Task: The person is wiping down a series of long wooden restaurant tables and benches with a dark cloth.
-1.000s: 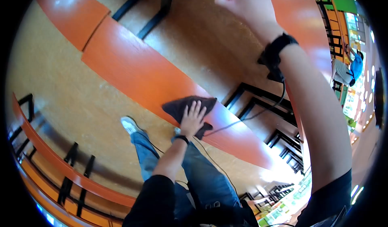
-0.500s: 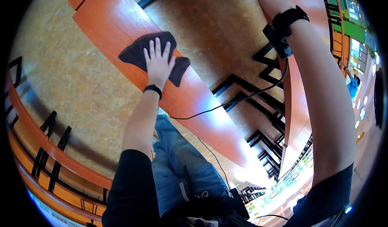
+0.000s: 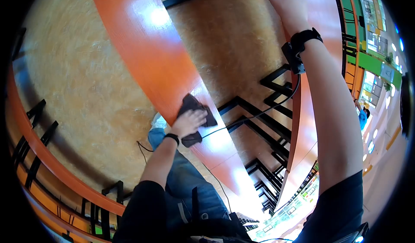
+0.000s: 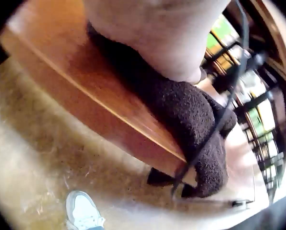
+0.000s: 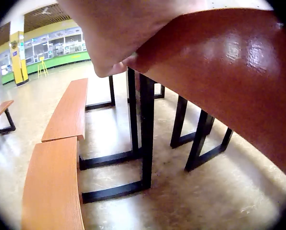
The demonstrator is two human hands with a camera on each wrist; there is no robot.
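Observation:
My left hand [image 3: 189,123] lies with fingers stretched out on a dark brown cloth [image 3: 210,118], pressing it against the long orange bench [image 3: 142,44]. In the left wrist view, the fuzzy cloth [image 4: 181,105] is bunched beneath the palm, and one end droops toward the bench's edge. At the top of the head view my right hand [image 3: 290,9] grips the edge of the red-orange table [image 3: 325,14]. Its thumb is apart from the fingers, with the table edge between them. The right wrist view shows that hand [image 5: 128,33] at the glossy tabletop's [image 5: 219,62] edge; the fingertips are mostly hidden.
Black metal legs [image 3: 259,119] stand between bench and table. A thin black cable [image 3: 259,113] runs from the right wrist across the bench. Another orange bench [image 3: 65,169] curves along the left. A shoe [image 3: 158,121] is beside the bench. Far right, a person in blue [image 3: 363,118] is visible.
My left hand and the cloth first slid along the bench away from my body, then came back toward me. The right hand stays at the table edge as the view shifts.

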